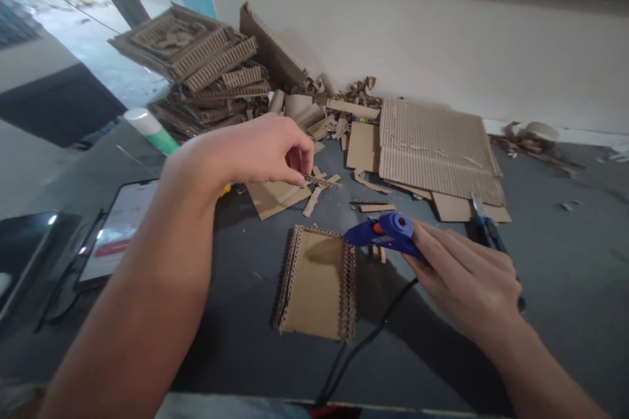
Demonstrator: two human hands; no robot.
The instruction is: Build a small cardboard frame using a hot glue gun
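Note:
My left hand [268,147] is raised over the grey table [565,262], its fingers pinched on a thin corrugated cardboard strip [319,181]. My right hand [462,272] grips a blue glue gun [386,234], whose nozzle points left at the right edge of a small cardboard frame [317,281] with corrugated strips along its sides. The gun's black cord [363,337] trails toward the table's front edge.
Stacked corrugated cardboard pieces [206,69] stand at the back left, and a large corrugated sheet [435,144] lies at the back right among scraps. A utility knife [486,226] rests beside my right hand. A phone [120,226] and a green-and-white tube [152,131] are on the left.

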